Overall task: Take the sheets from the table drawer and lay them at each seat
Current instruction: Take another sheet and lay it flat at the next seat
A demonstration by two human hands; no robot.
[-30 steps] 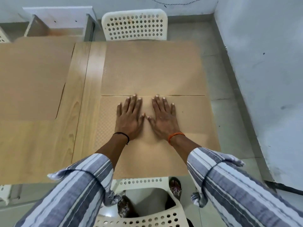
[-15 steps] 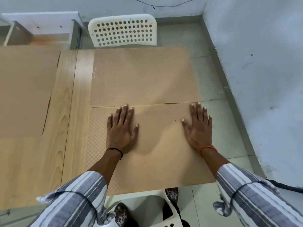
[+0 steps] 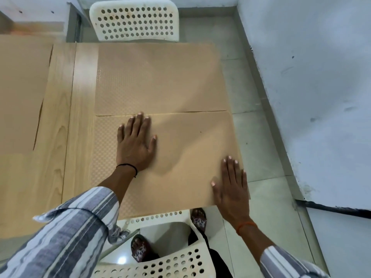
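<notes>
Head view: left hand, right hand flat on sheet.

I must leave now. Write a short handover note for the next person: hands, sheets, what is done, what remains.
Left hand: open, flat on the near sheet.
Right hand: open, flat on that sheet's near right corner.
Far sheet lies before the far chair; another sheet lies at the left.
Done: the seats in view have sheets.
Left: press down the ripple between the hands; check seats out of view.

The wooden table carries three tan sheets, two edge to edge at its right end
</notes>
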